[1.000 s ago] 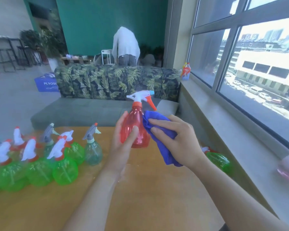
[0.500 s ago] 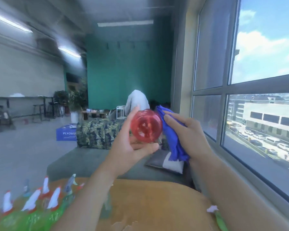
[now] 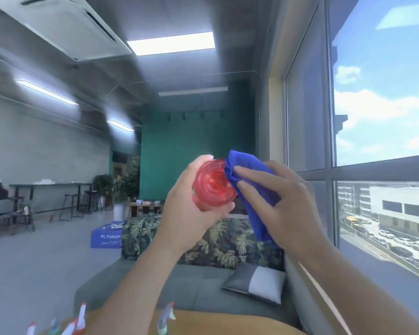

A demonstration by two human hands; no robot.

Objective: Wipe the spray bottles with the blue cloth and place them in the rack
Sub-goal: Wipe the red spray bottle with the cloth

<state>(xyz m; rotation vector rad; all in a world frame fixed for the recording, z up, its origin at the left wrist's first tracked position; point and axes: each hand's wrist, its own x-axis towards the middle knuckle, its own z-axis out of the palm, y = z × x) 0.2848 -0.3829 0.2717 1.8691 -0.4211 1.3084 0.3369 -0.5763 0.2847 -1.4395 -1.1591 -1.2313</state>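
At frame centre the left hand (image 3: 184, 209) grips the red spray bottle (image 3: 213, 187), base toward camera; the right hand (image 3: 283, 201) presses the blue cloth (image 3: 249, 187) against it.

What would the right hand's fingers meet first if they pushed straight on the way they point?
The blue cloth under the right hand, then probably the red spray bottle base held by the left hand.

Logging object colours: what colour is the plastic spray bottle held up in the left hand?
Translucent red plastic spray bottle, its base facing the head camera, the only view.
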